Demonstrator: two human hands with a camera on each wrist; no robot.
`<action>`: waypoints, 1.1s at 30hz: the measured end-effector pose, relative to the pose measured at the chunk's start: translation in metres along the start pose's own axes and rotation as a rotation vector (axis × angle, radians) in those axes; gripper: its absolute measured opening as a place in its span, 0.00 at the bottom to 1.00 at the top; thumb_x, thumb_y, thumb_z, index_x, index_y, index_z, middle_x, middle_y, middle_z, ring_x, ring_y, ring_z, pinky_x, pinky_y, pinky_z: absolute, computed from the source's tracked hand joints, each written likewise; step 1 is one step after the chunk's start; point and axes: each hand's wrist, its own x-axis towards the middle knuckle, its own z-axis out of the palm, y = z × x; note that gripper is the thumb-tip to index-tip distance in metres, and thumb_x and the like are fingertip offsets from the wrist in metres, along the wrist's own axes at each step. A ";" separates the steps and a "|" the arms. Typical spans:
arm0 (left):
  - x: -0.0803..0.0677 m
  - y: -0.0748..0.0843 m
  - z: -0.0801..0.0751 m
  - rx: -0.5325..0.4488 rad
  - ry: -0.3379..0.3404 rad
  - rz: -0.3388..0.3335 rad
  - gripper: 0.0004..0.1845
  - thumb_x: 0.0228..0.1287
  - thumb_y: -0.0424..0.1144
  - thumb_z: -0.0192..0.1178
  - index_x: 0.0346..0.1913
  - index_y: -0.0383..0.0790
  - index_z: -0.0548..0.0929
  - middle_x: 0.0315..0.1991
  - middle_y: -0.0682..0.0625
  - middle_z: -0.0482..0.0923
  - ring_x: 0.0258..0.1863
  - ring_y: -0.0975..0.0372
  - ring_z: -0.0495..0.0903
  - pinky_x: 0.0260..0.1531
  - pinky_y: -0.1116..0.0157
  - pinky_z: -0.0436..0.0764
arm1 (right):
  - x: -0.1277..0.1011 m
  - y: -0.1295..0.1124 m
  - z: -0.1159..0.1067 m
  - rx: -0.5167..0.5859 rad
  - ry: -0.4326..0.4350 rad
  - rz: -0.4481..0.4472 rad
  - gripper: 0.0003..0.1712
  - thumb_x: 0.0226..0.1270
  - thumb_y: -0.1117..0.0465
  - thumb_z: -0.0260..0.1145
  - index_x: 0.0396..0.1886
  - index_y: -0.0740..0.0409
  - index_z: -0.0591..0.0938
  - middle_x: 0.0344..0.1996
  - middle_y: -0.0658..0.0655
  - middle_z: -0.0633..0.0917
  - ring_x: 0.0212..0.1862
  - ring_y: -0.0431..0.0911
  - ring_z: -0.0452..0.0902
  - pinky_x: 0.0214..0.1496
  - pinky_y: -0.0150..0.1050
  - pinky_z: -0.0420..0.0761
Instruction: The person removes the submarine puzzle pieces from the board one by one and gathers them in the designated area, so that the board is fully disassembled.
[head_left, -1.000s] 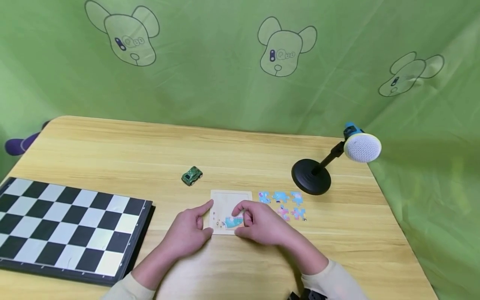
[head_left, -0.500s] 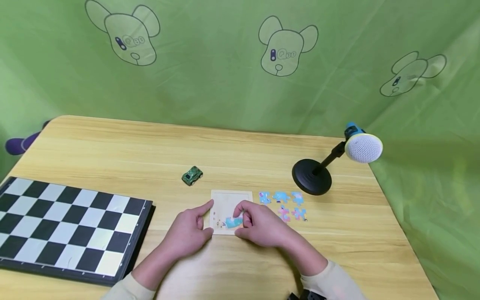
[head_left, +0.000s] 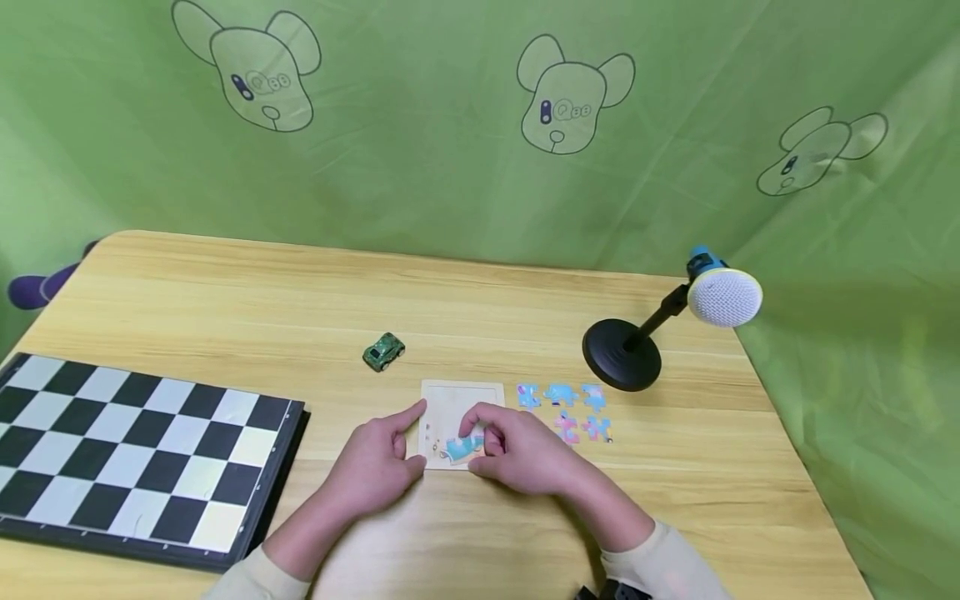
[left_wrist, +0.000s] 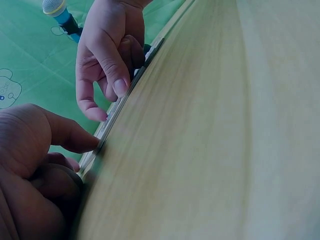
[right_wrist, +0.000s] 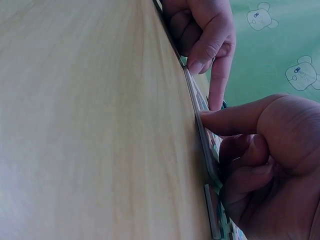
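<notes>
In the head view a pale square puzzle tray [head_left: 450, 403] lies on the table. My left hand [head_left: 377, 463] touches its left edge with forefinger and thumb spread apart, the other fingers folded under. Over the tray's right half, my right hand [head_left: 525, 446] has its bent forefinger at a blue puzzle piece [head_left: 462, 448], its thumb at the tray's near edge. That piece sits slightly turned in the tray's lower part, partly hidden by the fingers. The right wrist view shows the right thumb [right_wrist: 212, 119] against the tray's rim, apart from the forefinger. Several loose puzzle pieces [head_left: 560, 394] lie to the right.
A black-and-white chessboard [head_left: 142, 454] occupies the table's left side. Beyond the tray stands a green toy car [head_left: 384, 352]. A microphone [head_left: 723, 297] on a round black stand base [head_left: 622, 355] is at the back right, near a green curtain [head_left: 420, 167].
The blue piece has shifted slightly left and turned a little, its right end now higher. My right forefinger has moved slightly left with it. My left hand stays in place.
</notes>
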 end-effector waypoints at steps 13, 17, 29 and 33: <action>-0.001 0.001 0.000 -0.004 -0.003 -0.005 0.38 0.52 0.28 0.69 0.70 0.35 0.72 0.11 0.56 0.62 0.10 0.67 0.58 0.11 0.69 0.60 | -0.008 -0.002 0.000 -0.020 0.021 -0.002 0.16 0.58 0.62 0.77 0.42 0.51 0.79 0.16 0.42 0.69 0.20 0.36 0.64 0.34 0.37 0.75; -0.001 0.001 0.000 -0.007 -0.004 -0.007 0.38 0.52 0.28 0.69 0.70 0.34 0.72 0.10 0.56 0.62 0.10 0.66 0.58 0.12 0.68 0.60 | -0.018 -0.002 -0.007 -0.016 0.059 0.010 0.16 0.57 0.62 0.77 0.42 0.51 0.80 0.16 0.43 0.68 0.20 0.36 0.64 0.36 0.37 0.76; -0.001 0.002 0.001 -0.012 -0.001 -0.014 0.38 0.53 0.27 0.68 0.70 0.35 0.72 0.10 0.56 0.61 0.09 0.66 0.57 0.11 0.69 0.60 | -0.059 0.015 -0.032 0.035 0.147 0.052 0.19 0.55 0.61 0.79 0.44 0.54 0.81 0.17 0.44 0.67 0.21 0.36 0.62 0.38 0.36 0.74; -0.002 0.002 0.000 -0.015 0.001 -0.018 0.38 0.53 0.27 0.68 0.70 0.35 0.72 0.10 0.56 0.61 0.09 0.66 0.57 0.11 0.69 0.59 | -0.070 0.023 -0.039 0.048 0.169 0.072 0.18 0.55 0.62 0.79 0.44 0.55 0.81 0.18 0.45 0.67 0.21 0.36 0.62 0.35 0.35 0.72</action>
